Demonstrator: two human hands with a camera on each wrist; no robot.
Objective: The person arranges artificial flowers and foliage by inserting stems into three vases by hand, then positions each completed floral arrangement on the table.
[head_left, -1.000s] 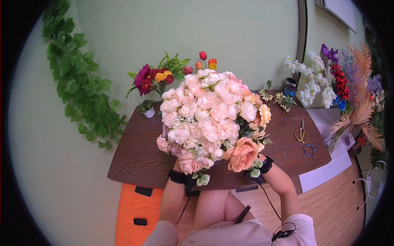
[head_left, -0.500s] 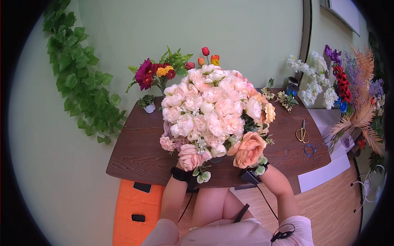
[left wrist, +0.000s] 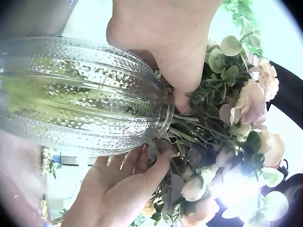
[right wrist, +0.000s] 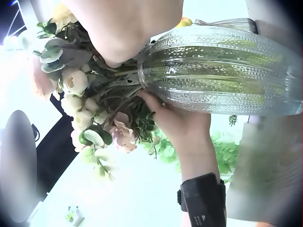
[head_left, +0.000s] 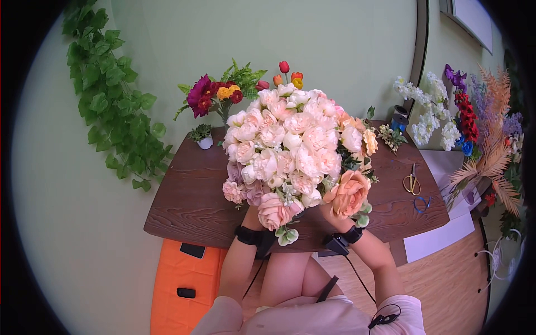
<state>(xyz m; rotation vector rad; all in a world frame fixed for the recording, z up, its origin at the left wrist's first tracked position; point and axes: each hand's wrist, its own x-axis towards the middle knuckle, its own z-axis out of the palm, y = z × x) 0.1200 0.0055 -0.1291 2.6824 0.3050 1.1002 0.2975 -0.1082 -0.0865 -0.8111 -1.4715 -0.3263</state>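
A large bouquet of pale pink peonies (head_left: 290, 139), with a peach rose (head_left: 347, 194) and a pink rose (head_left: 273, 211) low at its front, stands in a ribbed, dimpled glass vase (left wrist: 80, 94). At the vase's neck my left hand (left wrist: 161, 42) grips from one side, its thumb by the stems (left wrist: 189, 135). From the opposite side my right hand (left wrist: 125, 189) holds the neck, thumb against the stems and fingers behind the glass. The right wrist view shows both hands meeting the neck just below the leaves. Blooms hide most of both hands in the head view.
On the brown table (head_left: 184, 201) lie gold-handled scissors (head_left: 412, 181) and a blue ring of ribbon (head_left: 422, 204) at the right. Behind the bouquet are dark red and yellow flowers (head_left: 215, 97), a small potted succulent (head_left: 202, 135) and ribbon spools (head_left: 399, 118).
The bouquet has shifted slightly right and away from me, its peach rose higher over the table. My right wrist has slid inward and shows more below the blooms. The head view has shifted a little.
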